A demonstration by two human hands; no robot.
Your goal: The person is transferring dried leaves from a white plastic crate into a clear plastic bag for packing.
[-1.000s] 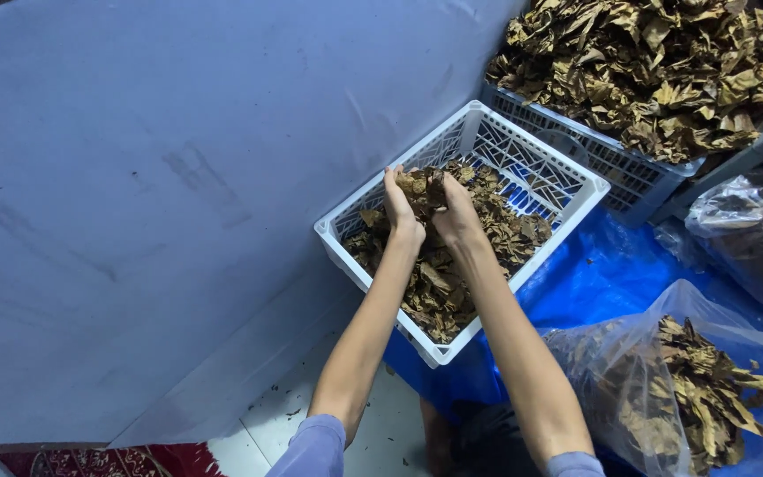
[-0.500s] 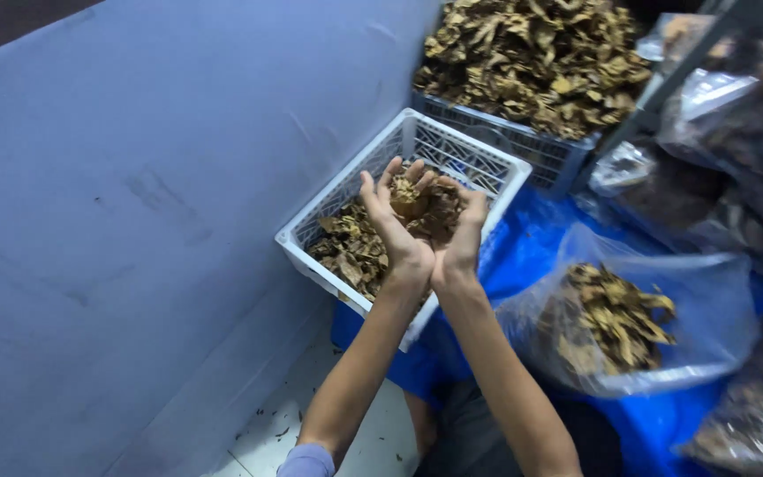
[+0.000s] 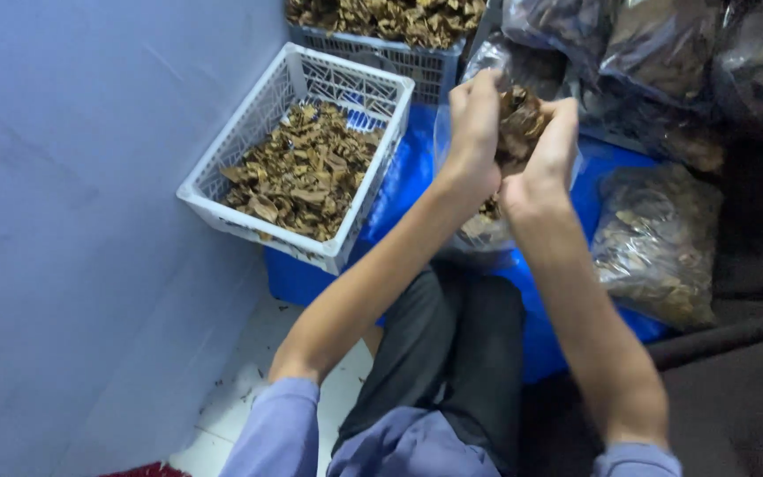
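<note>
Both hands, left (image 3: 474, 132) and right (image 3: 551, 146), cup a clump of dried leaves (image 3: 519, 124) at upper centre of the frame, above a clear bag (image 3: 487, 231) (its mouth is hidden). The crate (image 3: 222, 201) sits at left. Step: carrying the scoop; next calls for steady cupping.

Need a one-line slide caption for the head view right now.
Both hands, left hand and right hand, cup a clump of dried brown leaves above a clear plastic bag, beside a white basket.
</note>
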